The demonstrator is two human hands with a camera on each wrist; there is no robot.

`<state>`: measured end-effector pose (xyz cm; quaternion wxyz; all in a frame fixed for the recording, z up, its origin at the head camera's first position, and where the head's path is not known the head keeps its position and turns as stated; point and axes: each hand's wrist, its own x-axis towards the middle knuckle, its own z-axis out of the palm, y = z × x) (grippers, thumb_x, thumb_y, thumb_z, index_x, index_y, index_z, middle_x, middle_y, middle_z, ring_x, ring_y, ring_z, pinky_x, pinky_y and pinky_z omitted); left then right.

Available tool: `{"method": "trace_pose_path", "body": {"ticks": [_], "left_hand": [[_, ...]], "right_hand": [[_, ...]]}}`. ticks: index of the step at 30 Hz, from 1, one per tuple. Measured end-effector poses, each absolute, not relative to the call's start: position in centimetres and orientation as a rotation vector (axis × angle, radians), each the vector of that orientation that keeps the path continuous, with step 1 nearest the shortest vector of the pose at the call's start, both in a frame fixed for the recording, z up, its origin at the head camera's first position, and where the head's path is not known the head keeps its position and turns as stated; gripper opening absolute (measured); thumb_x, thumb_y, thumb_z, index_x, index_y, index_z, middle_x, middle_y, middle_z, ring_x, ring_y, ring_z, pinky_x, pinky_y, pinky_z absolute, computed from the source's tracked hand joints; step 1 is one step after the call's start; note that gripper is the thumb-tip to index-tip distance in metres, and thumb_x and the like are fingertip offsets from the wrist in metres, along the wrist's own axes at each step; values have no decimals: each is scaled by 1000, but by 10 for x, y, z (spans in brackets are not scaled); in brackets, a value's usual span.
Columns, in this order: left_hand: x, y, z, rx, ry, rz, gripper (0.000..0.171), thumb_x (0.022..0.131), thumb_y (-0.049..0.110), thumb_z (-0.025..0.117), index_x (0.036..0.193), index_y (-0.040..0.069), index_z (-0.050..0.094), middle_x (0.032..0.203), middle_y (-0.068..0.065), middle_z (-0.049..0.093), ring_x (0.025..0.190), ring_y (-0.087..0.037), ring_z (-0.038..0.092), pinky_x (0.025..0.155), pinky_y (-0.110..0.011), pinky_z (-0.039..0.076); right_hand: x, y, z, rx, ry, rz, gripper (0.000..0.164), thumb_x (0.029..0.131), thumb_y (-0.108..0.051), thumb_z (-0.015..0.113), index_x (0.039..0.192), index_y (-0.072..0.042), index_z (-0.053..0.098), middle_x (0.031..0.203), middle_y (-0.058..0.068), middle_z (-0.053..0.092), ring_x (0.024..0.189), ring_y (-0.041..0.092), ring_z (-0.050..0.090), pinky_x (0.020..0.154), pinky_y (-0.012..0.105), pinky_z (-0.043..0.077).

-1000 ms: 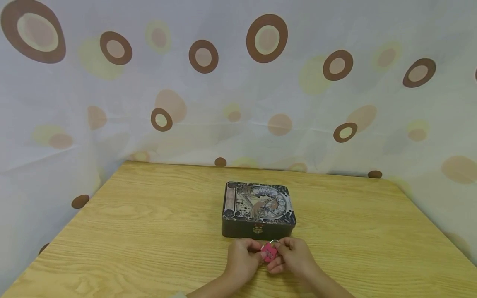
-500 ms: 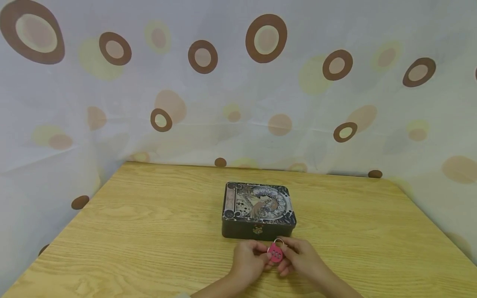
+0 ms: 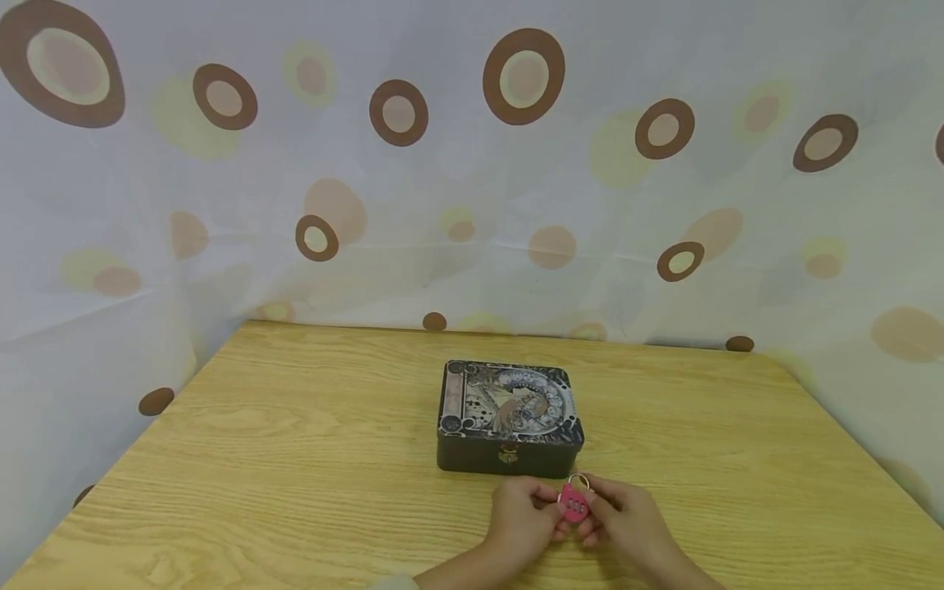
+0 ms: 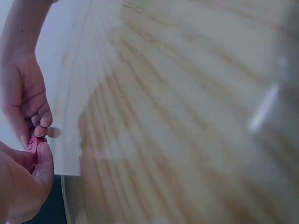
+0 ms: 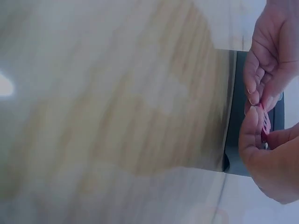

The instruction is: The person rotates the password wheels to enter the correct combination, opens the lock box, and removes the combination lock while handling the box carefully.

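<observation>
A pink combination padlock [image 3: 573,505] with a row of number dials on its face is held between both hands in the head view, its metal shackle pointing up. My left hand [image 3: 520,519] pinches the body from the left with thumb and fingers. From the right, the thumb and fingers of my right hand [image 3: 628,521] grip the body close to the shackle. Both wrist views show the padlock [image 4: 33,144] edge-on, partly covered by fingertips. Just behind the hands sits a dark, rectangular tin box [image 3: 509,414] with a printed lid and a brass clasp [image 3: 508,454] on its front.
The box stands on a wood-grain table [image 3: 317,459], near its middle. A pale cloth backdrop [image 3: 442,164] with brown and yellow circles hangs behind the table and along its sides.
Both hands have shifted to the right with the padlock, from in front of the clasp to near the box's right front corner. The padlock has turned more upright. The box stays put.
</observation>
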<state>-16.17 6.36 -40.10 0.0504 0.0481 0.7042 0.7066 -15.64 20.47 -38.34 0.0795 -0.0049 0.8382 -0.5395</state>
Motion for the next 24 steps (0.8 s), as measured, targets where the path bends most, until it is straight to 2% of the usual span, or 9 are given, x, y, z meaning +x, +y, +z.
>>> {"method": "trace_pose_path", "body": {"ticks": [6, 13, 20, 24], "left_hand": [[-164, 80, -402, 146, 2168, 2169, 4, 77, -13, 62, 76, -9, 61, 60, -13, 63, 48, -13, 61, 45, -25, 53], [-167, 97, -402, 145, 2257, 2149, 6, 76, -12, 64, 74, -6, 62, 57, -9, 62, 44, -17, 61, 40, -20, 48], [-171, 110, -400, 96, 2364, 2091, 8, 75, -11, 63, 73, -3, 63, 56, -5, 59, 43, -6, 54, 40, -16, 44], [-174, 123, -400, 13, 2529, 1994, 9, 74, -6, 65, 69, 2, 65, 57, 0, 59, 47, -1, 48, 42, -15, 40]], "right_hand": [[-157, 209, -385, 279, 2594, -1645, 34, 94, 0, 46, 121, 20, 47, 72, 11, 66, 57, 12, 60, 55, 24, 54], [-160, 222, -384, 414, 2527, -1723, 34, 94, -1, 46, 120, 21, 47, 76, 6, 67, 61, 10, 59, 55, 22, 53], [-166, 233, -380, 438, 2514, -1738, 33, 94, -2, 47, 119, 19, 49, 74, 4, 67, 62, 9, 59, 54, 22, 53], [-172, 240, -381, 443, 2553, -1721, 32, 93, -1, 48, 118, 19, 50, 73, 4, 68, 59, 8, 58, 53, 22, 52]]}}
